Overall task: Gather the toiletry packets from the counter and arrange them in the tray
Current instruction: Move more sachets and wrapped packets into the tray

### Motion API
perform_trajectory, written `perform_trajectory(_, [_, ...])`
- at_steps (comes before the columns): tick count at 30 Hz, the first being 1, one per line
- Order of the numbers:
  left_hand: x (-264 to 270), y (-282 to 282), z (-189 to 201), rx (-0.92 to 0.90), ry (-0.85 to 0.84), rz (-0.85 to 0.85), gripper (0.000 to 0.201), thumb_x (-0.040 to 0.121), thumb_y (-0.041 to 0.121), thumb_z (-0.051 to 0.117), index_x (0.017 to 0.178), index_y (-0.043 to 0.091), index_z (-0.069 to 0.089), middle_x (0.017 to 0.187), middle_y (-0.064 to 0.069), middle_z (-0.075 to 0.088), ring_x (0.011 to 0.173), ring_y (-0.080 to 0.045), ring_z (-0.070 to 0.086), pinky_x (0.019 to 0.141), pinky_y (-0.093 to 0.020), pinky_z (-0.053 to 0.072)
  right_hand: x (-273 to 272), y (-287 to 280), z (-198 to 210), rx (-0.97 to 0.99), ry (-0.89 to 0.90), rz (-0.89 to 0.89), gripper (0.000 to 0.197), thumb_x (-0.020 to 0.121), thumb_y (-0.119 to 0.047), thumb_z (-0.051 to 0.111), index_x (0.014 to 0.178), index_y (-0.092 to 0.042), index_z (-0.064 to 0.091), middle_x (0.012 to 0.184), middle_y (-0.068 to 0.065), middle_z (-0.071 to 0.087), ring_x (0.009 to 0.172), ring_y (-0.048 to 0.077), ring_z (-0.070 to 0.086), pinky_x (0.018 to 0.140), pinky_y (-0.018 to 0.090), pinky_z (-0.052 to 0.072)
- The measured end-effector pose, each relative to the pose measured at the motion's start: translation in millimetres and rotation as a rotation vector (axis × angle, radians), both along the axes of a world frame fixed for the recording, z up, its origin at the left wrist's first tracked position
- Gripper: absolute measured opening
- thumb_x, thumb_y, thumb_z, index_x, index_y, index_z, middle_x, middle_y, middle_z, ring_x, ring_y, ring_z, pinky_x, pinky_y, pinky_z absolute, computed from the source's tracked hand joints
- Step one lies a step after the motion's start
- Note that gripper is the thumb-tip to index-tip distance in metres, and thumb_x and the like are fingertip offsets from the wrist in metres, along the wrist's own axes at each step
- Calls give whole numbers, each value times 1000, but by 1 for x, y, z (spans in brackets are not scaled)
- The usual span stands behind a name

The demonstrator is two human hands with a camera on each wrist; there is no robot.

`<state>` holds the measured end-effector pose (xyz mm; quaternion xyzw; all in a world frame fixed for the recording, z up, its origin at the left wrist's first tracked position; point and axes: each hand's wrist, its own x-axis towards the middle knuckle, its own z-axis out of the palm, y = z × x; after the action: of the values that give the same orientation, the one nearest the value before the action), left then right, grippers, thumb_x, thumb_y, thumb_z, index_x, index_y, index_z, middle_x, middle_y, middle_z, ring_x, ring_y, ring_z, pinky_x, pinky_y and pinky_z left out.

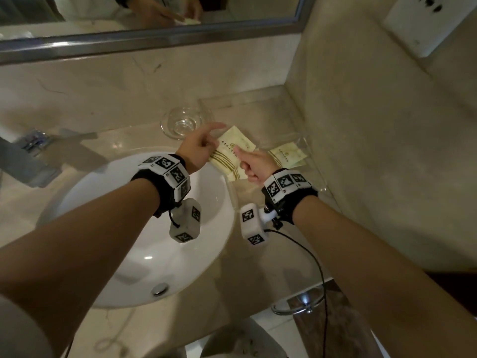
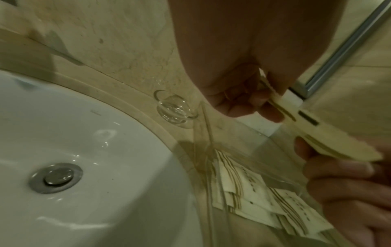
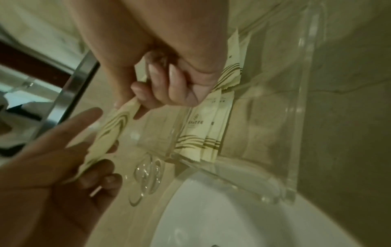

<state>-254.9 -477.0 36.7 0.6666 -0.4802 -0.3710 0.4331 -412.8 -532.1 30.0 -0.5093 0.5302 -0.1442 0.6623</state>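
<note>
A small stack of cream toiletry packets (image 1: 233, 148) with gold stripes is held in the air above the counter, at the left end of the clear acrylic tray (image 1: 316, 164). My left hand (image 1: 200, 147) grips its left side, index finger stretched out. My right hand (image 1: 254, 164) pinches its right side between thumb and curled fingers. In the left wrist view the held packets (image 2: 317, 133) run from my left hand (image 2: 243, 103) to my right hand (image 2: 349, 183). More packets (image 1: 289, 153) lie overlapping inside the tray, seen closer as the tray packets (image 3: 203, 133) behind the tray wall (image 3: 296, 133).
A clear glass dish (image 1: 180, 122) sits on the counter just left of the tray. The white sink basin (image 1: 144, 228) lies below my left forearm, with the chrome faucet (image 1: 38, 156) at far left. A marble wall borders the tray on the right; a mirror (image 1: 154, 11) hangs behind.
</note>
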Motion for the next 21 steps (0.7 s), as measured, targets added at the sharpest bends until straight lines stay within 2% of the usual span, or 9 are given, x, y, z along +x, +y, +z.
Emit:
perform_trajectory(3, [-13, -9, 1, 5, -15, -47, 41, 90, -3, 48, 128, 11, 50, 67, -4, 48, 59, -8, 48, 51, -5, 40, -9, -5, 2, 10, -20, -117, 30, 86, -28, 65, 60, -17, 52, 50, -5, 42, 28, 1, 29, 33, 16, 21])
perform_trajectory(5, [-20, -14, 0, 27, -29, -56, 39, 89, 1, 52, 126, 11, 50, 64, 0, 50, 57, -3, 49, 50, -3, 39, -17, -8, 4, 23, 21, -196, 27, 86, -27, 64, 63, -16, 55, 54, -4, 41, 25, 0, 30, 32, 16, 22])
perform_trajectory(7, [-25, -16, -1, 52, -31, -62, 39, 88, 0, 51, 125, 12, 49, 63, 2, 51, 56, -3, 51, 52, -6, 41, -28, -12, 4, 17, 92, -245, 28, 87, -28, 63, 66, -13, 54, 56, -3, 40, 31, 3, 33, 32, 15, 24])
perform_trajectory(9, [-28, -19, -5, 78, -36, -50, 41, 87, -4, 47, 125, 13, 49, 63, 0, 54, 55, -2, 52, 54, -12, 42, -41, -23, -3, -17, 236, -271, 36, 87, -34, 61, 61, -13, 46, 57, -1, 41, 44, 10, 35, 40, 18, 28])
perform_trajectory(11, [-27, -21, -9, 105, -41, -14, 43, 86, -6, 45, 124, 13, 50, 64, -2, 56, 53, -5, 52, 55, -16, 42, -55, -36, -18, 0, 333, -339, 40, 84, -41, 60, 59, -17, 41, 60, -2, 42, 49, 12, 36, 47, 22, 31])
perform_trajectory(14, [-22, -20, -16, 140, -37, 34, 41, 87, -6, 43, 123, 12, 51, 64, -3, 54, 55, -12, 49, 59, -25, 41, -85, -74, -77, 73, 477, -426, 45, 72, -53, 63, 59, -18, 37, 71, 3, 46, 54, 19, 39, 55, 29, 39])
perform_trajectory(16, [-17, -18, -21, 158, -43, 58, 39, 88, -5, 43, 122, 11, 52, 64, -3, 55, 52, -6, 52, 60, -25, 41, -97, -89, -104, 59, 521, -438, 43, 74, -55, 59, 61, -19, 40, 79, 4, 52, 63, 21, 47, 71, 32, 49])
perform_trajectory(18, [-12, -16, -26, 164, -47, 79, 37, 88, -4, 42, 121, 10, 52, 63, -3, 55, 41, 3, 50, 57, -21, 40, -91, -75, -75, 79, 485, -405, 41, 80, -53, 55, 57, -21, 46, 74, 1, 55, 62, 19, 50, 75, 32, 49])
perform_trajectory(21, [-5, -12, -29, 172, -68, 111, 37, 88, -4, 42, 119, 11, 53, 63, -2, 54, 38, 5, 49, 52, -15, 42, -83, -66, -46, 120, 364, -438, 39, 92, -37, 52, 61, -12, 47, 59, -1, 50, 52, 14, 45, 61, 27, 42])
